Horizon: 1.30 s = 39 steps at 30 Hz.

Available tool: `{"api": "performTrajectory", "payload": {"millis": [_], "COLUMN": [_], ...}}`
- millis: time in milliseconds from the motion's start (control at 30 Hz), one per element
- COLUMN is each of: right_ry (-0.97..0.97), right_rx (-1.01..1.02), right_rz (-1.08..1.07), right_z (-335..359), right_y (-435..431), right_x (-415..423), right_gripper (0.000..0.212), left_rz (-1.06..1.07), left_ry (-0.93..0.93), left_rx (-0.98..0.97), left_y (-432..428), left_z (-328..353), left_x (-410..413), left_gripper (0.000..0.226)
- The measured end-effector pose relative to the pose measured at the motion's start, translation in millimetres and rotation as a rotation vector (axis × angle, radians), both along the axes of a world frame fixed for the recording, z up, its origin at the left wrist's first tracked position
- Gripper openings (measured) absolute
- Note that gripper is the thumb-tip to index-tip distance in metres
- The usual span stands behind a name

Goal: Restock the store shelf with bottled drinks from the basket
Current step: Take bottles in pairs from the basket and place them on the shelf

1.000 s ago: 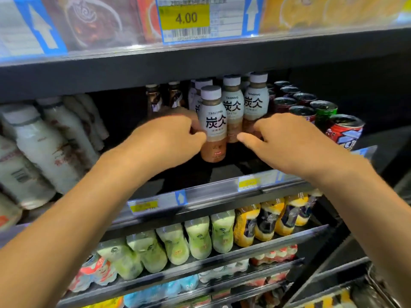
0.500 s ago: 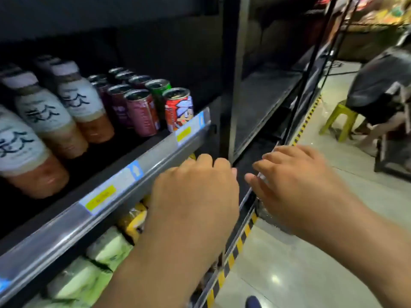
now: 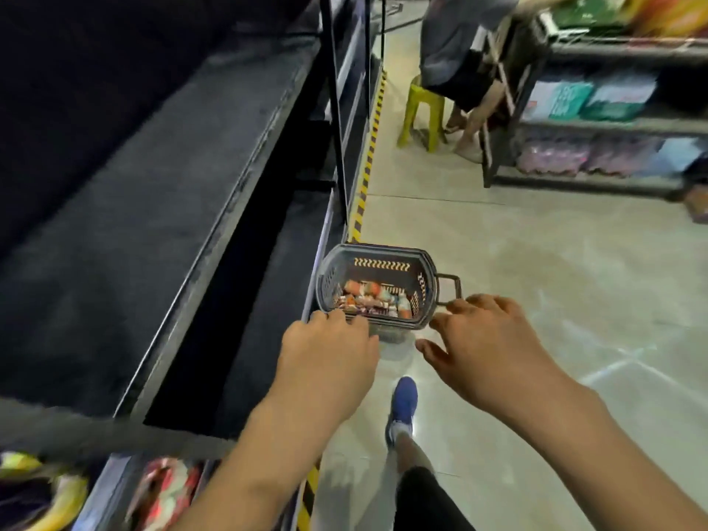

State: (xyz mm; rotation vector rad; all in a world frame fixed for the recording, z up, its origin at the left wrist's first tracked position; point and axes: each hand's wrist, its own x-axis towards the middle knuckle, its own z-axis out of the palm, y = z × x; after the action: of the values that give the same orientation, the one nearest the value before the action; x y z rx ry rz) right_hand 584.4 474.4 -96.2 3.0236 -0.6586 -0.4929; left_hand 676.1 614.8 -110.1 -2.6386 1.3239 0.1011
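A dark plastic basket (image 3: 429, 274) stands on the floor beside the shelf unit, with several small bottled drinks (image 3: 373, 298) lying in its bottom. Both my hands reach down over its near rim and hold nothing. My left hand (image 3: 329, 358) hovers at the near left corner with its fingers loosely curled. My right hand (image 3: 482, 346) is spread by the near right corner, close to the basket's side handle (image 3: 450, 289). The dark shelf (image 3: 161, 208) on the left shows bare boards here.
A person sits on a yellow-green stool (image 3: 419, 113) further down the aisle. A low rack (image 3: 597, 128) with packaged goods stands at the right. Yellow-black tape (image 3: 367, 162) marks the shelf base. My blue shoe (image 3: 402, 408) is just behind the basket. Packaged items (image 3: 161, 492) lie bottom left.
My view has swung from the shelf of bottles down to the floor basket. Both hands left the bottle row and dropped toward the basket, holding nothing.
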Motion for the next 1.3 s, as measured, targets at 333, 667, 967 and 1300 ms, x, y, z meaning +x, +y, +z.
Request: {"api": "performTrajectory", "payload": {"millis": [333,667,967,1300], "right_ry": [0.086,0.282,0.548,0.434], "right_rx": [0.164,0.234,0.350,0.545], "right_rz": [-0.013,-0.028,-0.178,-0.623], "right_z": [-71,-249,-565,-882], "right_y": [-202,-295,-333,-320], "right_x": [198,325,390,398], "right_gripper": [0.038,0.029,0.038,0.036], "left_rz": [0.079,0.185,0.160,0.082], "left_ry": [0.179,0.422,0.587,0.518], "left_rx": [0.161,0.280,0.348,0.413], "left_y": [-204,-306,-373,-402], "left_z": [-72,-255,-552,-853], "left_x": [194,333,422,452], "left_gripper": [0.016,0.029,0.035,0.056]}}
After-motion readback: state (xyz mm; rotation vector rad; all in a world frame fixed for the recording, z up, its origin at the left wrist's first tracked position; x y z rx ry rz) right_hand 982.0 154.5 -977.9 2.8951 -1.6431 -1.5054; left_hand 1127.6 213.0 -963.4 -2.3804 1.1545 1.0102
